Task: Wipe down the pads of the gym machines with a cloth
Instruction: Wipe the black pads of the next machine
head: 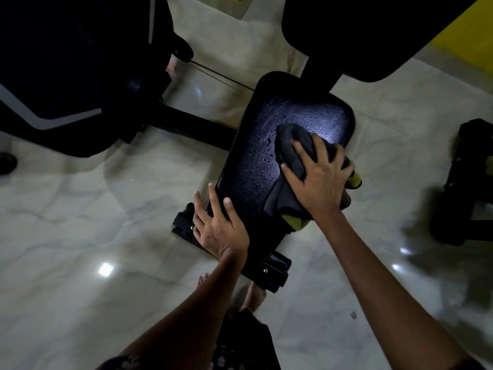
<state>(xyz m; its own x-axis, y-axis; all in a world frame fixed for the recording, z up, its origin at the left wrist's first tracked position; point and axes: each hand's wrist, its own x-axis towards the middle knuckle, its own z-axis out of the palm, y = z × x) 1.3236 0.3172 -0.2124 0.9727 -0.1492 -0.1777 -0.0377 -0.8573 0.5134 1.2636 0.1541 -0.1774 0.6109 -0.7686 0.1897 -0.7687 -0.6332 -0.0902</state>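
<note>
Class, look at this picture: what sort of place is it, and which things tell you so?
Most likely a gym. A black padded seat stands on a metal frame, a second black pad sits beyond it, and another dark machine stands on the polished tile floor.

Far pad half (298, 121) — open, unobstructed

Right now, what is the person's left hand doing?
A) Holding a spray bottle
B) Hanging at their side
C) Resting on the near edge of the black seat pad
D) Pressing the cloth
C: the left hand lies with straight fingers on the seat pad, while the right hand presses the cloth.
</note>
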